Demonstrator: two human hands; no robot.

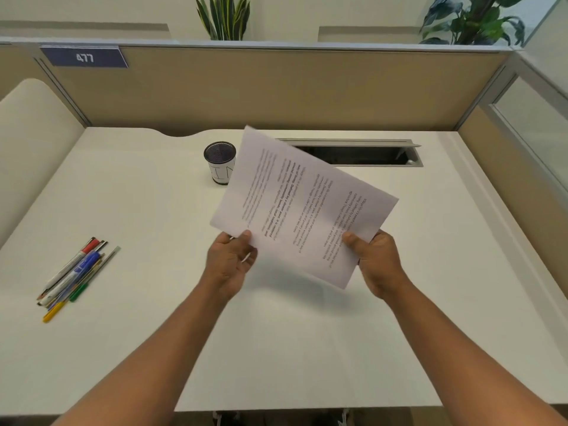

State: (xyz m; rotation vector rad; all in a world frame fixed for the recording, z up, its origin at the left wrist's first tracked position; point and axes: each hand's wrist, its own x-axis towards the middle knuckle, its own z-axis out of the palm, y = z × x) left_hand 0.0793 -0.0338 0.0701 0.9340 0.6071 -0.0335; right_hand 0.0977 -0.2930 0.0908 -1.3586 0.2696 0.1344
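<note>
A white printed sheet of paper (302,207) is held tilted above the middle of the white desk (276,348), its text running sideways. My left hand (229,265) pinches its near left corner between thumb and fingers. My right hand (376,262) grips the near right edge, thumb on top of the page. The sheet casts a shadow on the desk below it.
A black mesh cup (219,162) with a white label stands behind the sheet's left side. Several pens and markers (75,276) lie at the left. An open cable tray slot (359,153) runs along the back. Beige partition walls (276,87) enclose the desk.
</note>
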